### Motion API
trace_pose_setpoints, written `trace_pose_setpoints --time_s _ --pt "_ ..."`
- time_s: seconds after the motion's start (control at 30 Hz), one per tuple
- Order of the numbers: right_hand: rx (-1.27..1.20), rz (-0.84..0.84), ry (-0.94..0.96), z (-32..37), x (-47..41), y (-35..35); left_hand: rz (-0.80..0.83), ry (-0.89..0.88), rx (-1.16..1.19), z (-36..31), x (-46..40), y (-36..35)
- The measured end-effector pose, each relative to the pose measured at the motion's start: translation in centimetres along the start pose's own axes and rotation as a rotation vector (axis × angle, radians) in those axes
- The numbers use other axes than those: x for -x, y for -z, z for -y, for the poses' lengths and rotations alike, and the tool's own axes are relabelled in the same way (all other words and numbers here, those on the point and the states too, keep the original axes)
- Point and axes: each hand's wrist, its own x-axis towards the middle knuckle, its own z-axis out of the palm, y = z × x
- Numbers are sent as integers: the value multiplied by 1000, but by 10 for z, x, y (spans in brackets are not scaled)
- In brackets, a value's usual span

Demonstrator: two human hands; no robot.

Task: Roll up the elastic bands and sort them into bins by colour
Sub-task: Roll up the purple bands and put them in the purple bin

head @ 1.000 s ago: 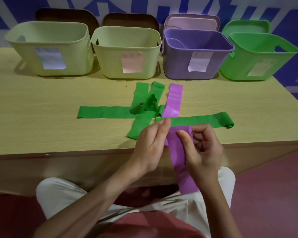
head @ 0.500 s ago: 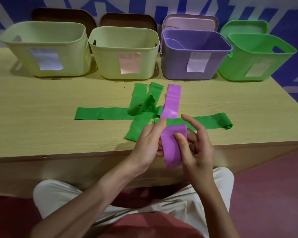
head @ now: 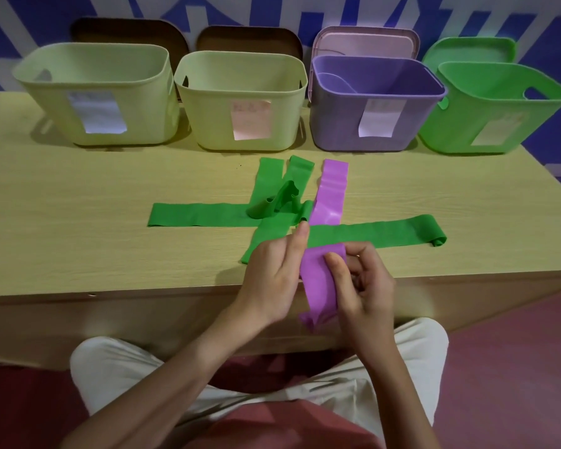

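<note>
A purple elastic band (head: 330, 202) lies lengthwise on the table, passes under a green band and hangs over the front edge. My left hand (head: 272, 273) pinches its left side and my right hand (head: 363, 283) grips its right side, thumb pressed on the purple strip. Several green bands lie crossed on the table: one long strip (head: 198, 214) to the left, one (head: 386, 234) to the right with a curled end, and others (head: 282, 186) crumpled in the middle. The purple bin (head: 370, 124) and the green bin (head: 486, 124) stand at the back right.
Two pale yellow-green bins (head: 94, 102) (head: 240, 105) stand at the back left, each with a paper label. Lids lean against the blue wall behind the bins. The table's front edge (head: 143, 293) runs just below my hands; my knees are beneath it.
The purple band's near end hung long, was folded up short half a second ago, and now hangs a little below the table edge again. Both hands stay on it.
</note>
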Motion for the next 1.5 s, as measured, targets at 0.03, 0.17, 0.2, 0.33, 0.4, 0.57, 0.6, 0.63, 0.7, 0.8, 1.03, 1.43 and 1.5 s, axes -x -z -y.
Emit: trace_pose_setpoints --time_s 0.03,0.17,0.2,0.33,0.4,0.57,0.6,0.63,0.7,0.8,1.03,1.43,1.5 --pt "-3 13 -7 0 0 1 -7 -38 -55 0 1 0" --pt "-11 50 -16 0 -1 1 -59 -111 -156 -1 2 -1" --pt "-16 54 -11 1 -2 1 -73 -97 -121 -1 0 -2" --pt "-42 74 16 4 -3 0 -116 51 119 -6 -3 -7" --pt "-49 78 28 5 -5 0 -126 110 199 -9 -4 -8" --pt "26 46 68 6 -11 -1 -116 195 297 -12 -8 -9" --pt "51 39 78 6 -12 -1 -114 195 281 -12 -9 -9" --pt "74 32 86 6 -14 0 -109 188 253 -12 -10 -8" --pt "123 23 104 6 -15 0 -94 148 165 -10 -11 -6" --pt "166 5 113 7 -17 0 -114 26 -17 -10 -8 -5" --pt "103 39 94 8 -18 -1 -237 -162 -130 -9 -7 -6" --pt "-129 88 81 13 -14 -6 -187 330 294 -27 -9 -6" --pt "-114 56 68 12 -13 -7 -172 389 360 -31 -8 -6"
